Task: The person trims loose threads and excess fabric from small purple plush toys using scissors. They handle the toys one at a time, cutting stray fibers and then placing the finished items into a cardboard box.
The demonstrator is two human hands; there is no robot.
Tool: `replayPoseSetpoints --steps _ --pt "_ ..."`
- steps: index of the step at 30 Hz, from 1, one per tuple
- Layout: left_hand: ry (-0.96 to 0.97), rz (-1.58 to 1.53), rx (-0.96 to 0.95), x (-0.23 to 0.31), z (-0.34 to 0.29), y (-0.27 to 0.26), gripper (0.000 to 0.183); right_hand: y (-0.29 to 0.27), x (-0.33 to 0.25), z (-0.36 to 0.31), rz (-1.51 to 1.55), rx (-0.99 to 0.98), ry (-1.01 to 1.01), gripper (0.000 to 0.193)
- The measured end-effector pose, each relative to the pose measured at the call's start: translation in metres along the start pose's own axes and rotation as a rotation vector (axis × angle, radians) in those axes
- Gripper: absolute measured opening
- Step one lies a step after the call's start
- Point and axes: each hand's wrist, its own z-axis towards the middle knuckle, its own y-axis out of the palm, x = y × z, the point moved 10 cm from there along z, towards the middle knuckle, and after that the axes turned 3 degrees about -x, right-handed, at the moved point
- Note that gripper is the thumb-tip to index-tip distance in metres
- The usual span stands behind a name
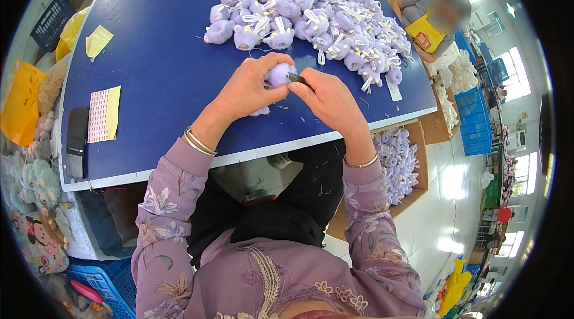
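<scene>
While the lilac plush piece [278,75] is gripped by the left hand [248,87] above the tabletop [179,74], a dark tool [300,81] is pinched in the right hand [330,101], just right of the piece, tip aimed left at it; contact can't be told. No clear long axis is shown by the roundish piece. Plush pile [299,8] is heaped beyond it; sticker sheet [103,116] and phone [76,139] are set well left. No obstruction is seen between.

1 fluffy lilac plush [277,76] in the left hand [253,84], 1 dark tool [299,80] in the right hand [328,99], tip against plush
</scene>
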Motion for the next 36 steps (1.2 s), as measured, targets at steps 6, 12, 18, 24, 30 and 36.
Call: replayPoseSetpoints --steps 6,12,18,24,30,36 --pt "-0.070 -0.032 -0.046 -0.004 -0.001 0.002 0.038 0.001 -0.004 0.003 -0.002 0.016 -0.045 0.031" --pt "0.012 -0.023 0.080 0.008 -0.003 -0.007 0.043 -0.014 0.046 -0.006 1.006 0.224 0.194 0.029" --pt "0.352 0.284 0.084 0.021 -0.005 0.001 0.055 0.037 0.052 -0.001 1.115 0.025 0.370 0.033" --pt "0.174 -0.065 0.154 0.011 -0.002 -0.008 0.057 0.046 0.056 -0.001 1.104 0.162 0.300 0.027" --pt "0.079 0.005 0.131 0.009 -0.003 -0.012 0.029 0.024 0.059 -0.006 0.829 0.351 0.205 0.033" --pt "-0.033 -0.095 0.124 -0.005 -0.001 -0.010 0.019 0.025 0.064 -0.013 0.866 0.335 0.226 0.031"
